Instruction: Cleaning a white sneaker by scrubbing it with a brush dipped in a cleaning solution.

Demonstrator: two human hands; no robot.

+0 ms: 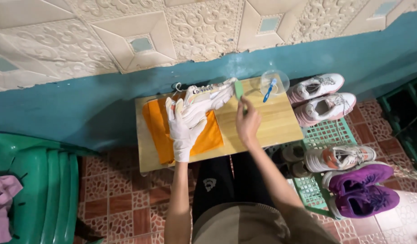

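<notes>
White sneaker point(208, 97) on orange cloth point(183, 131), gloved left hand point(185, 124) gripping it, bare right hand point(248, 123) clasping green brush point(239, 90)

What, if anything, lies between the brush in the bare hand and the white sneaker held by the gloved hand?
Nothing visible does. The right hand holds the green brush right at the toe of the white sneaker, which the gloved left hand steadies over the orange cloth.
</notes>
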